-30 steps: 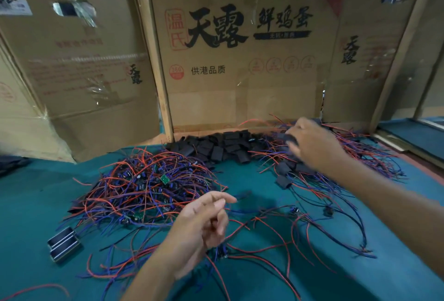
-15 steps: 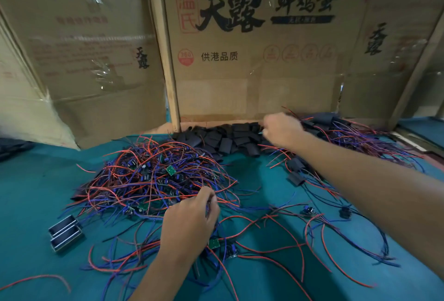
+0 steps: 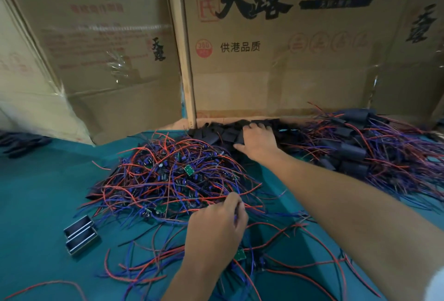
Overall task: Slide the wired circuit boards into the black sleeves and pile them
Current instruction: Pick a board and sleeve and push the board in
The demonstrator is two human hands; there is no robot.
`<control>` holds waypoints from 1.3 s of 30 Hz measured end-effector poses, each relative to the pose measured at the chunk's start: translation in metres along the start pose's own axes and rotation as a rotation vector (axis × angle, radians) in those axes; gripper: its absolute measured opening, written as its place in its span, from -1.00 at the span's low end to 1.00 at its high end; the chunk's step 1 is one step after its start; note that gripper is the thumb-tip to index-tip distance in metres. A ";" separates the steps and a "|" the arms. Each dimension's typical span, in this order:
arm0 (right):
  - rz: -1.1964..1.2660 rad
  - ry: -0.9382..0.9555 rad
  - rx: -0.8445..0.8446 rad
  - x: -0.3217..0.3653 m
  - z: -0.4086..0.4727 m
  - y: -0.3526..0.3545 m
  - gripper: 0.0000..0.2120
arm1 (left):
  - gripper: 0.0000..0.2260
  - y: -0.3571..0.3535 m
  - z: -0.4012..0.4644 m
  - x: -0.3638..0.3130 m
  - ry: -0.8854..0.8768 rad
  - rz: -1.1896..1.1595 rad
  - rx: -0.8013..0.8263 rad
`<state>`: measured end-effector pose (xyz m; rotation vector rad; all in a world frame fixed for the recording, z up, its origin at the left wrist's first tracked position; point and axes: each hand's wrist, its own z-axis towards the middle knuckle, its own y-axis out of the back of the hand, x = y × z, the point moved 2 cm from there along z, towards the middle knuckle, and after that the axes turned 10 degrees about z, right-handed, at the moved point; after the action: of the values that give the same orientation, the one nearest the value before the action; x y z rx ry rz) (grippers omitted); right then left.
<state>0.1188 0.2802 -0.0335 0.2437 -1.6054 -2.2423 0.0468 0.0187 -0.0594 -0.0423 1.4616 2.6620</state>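
A tangled heap of small green circuit boards with red and blue wires point(image 3: 173, 180) covers the middle of the teal table. My left hand point(image 3: 216, 231) is at the heap's near edge, fingers curled into the wires; what it pinches is hidden. A pile of empty black sleeves point(image 3: 216, 132) lies at the back against the cardboard. My right hand point(image 3: 257, 142) reaches onto that pile, fingers bent over the sleeves. Sleeved boards with wires point(image 3: 355, 154) are heaped at the back right. One green board point(image 3: 240, 254) lies just under my left hand.
Cardboard boxes point(image 3: 264, 60) wall off the back of the teal table point(image 3: 43, 192). Two small metal open-ended cases point(image 3: 80, 234) lie at the near left. Loose wired boards trail across the near right. Dark items point(image 3: 24, 142) sit at the far left edge.
My right hand moved left from the sleeved heap onto the empty sleeve pile. My left hand dropped from mid-air down into the wire heap. The view came closer.
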 end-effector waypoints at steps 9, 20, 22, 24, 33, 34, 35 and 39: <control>1.187 -0.175 0.033 0.010 -0.155 0.093 -0.46 | -0.37 0.016 0.001 -0.008 0.087 -0.220 -0.098; 1.383 -0.148 0.156 -0.004 -0.261 0.108 -0.87 | -0.72 0.019 -0.006 -0.036 0.034 -0.847 0.014; 1.286 -0.022 0.163 -0.007 -0.262 0.106 -0.70 | -0.73 0.016 -0.006 -0.034 0.098 -0.893 0.051; 1.163 0.079 0.152 -0.008 -0.262 0.102 -0.59 | -0.71 0.013 -0.006 -0.034 0.100 -0.865 0.080; 1.740 -0.295 0.035 -0.022 -0.252 0.087 -0.84 | -0.88 0.037 0.012 -0.003 0.159 -0.672 -0.026; 1.817 -0.336 0.081 -0.023 -0.252 0.084 -0.83 | -0.91 0.041 0.023 0.013 0.162 -0.484 -0.003; 1.833 -0.352 0.118 -0.024 -0.252 0.082 -0.82 | -0.87 0.042 0.036 0.030 0.132 -0.272 0.070; 1.844 -0.402 0.146 -0.023 -0.250 0.074 -0.71 | -0.59 0.034 0.078 0.080 -0.105 0.576 0.391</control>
<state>0.2420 0.0495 -0.0497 -1.2009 -1.1051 -0.6811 -0.0342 0.0730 0.0049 0.6269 2.1925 2.6341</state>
